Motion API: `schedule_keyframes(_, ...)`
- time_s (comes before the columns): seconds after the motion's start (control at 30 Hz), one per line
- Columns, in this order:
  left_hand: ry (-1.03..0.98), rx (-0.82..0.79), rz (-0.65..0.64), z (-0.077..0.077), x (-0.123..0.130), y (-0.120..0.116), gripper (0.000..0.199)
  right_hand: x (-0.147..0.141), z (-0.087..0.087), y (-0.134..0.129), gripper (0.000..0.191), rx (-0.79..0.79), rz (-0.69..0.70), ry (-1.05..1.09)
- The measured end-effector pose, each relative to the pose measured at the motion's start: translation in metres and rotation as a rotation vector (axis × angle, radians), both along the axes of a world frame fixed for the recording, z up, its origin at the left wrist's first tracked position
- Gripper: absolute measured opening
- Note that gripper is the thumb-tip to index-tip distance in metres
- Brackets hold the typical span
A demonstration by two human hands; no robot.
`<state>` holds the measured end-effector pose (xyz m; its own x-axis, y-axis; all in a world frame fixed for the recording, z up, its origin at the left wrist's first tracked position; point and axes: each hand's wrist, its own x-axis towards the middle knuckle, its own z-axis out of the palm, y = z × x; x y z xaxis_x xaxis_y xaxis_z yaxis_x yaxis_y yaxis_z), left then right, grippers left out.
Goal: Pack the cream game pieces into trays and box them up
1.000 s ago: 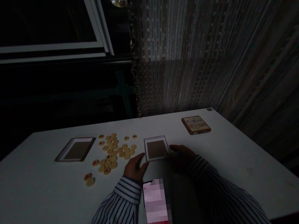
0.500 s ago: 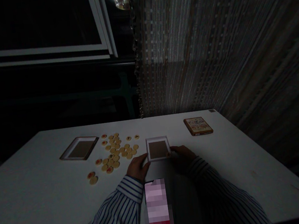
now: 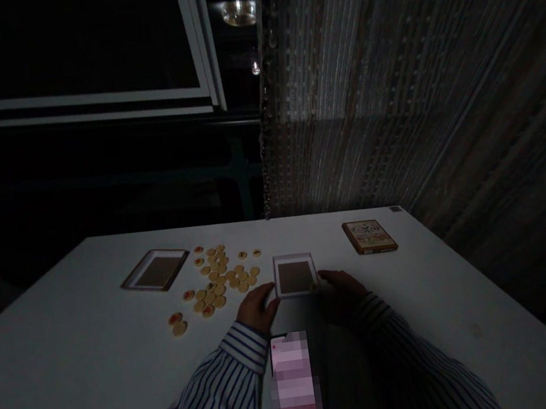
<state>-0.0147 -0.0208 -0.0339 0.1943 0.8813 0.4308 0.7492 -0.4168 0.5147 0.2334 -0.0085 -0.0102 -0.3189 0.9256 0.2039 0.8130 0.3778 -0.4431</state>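
Note:
A shallow open box (image 3: 293, 257) with a brown bottom lies on the white table, between my two hands. My left hand (image 3: 257, 308) holds its left side, thumb and fingers at the edge. On the opposite side my right hand (image 3: 340, 287) grips the right edge, partly in shadow. A small round piece (image 3: 313, 287) shows in the box's near right corner. To the left of my left hand several round wooden pieces (image 3: 218, 291) lie scattered, a few with red or dark marks.
Another shallow box part (image 3: 147, 288) lies at the left. A box with a printed cover (image 3: 370, 236) sits at the right. A lit phone (image 3: 295, 389) is near the front edge of the table (image 3: 73, 365). A bead curtain (image 3: 348, 87) hangs behind.
The whole view has shifted slightly, so the things appear a little further right and lower. My hands stay on the sides of the box.

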Motion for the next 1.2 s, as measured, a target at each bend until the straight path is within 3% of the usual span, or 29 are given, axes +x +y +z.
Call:
schedule_keyframes(0.13,-0.044,0.057,0.036,0.013,-0.011,0.000,0.030,0.004,0.000,-0.002,0.041,0.145,-0.074,0.035)
schedule_keyframes(0.27,-0.034,0.106,0.095,0.034,-0.032,0.006,0.027,0.005,0.012,0.002,0.033,0.261,-0.024,0.047)
schedule_keyframes(0.37,0.027,0.127,0.140,0.040,-0.049,0.012,0.024,0.000,0.024,0.007,0.029,0.308,0.039,0.014)
schedule_keyframes(0.77,0.328,0.219,0.147,0.004,-0.070,0.017,0.030,-0.051,0.057,0.035,0.026,0.370,0.233,-0.074)
schedule_keyframes(1.0,0.332,0.187,0.182,0.006,-0.064,0.018,0.026,-0.087,0.065,0.040,0.027,0.266,0.270,-0.123)
schedule_keyframes(1.2,0.347,0.165,0.193,0.013,-0.060,0.017,0.023,-0.097,0.063,0.049,0.029,0.269,0.304,-0.114)
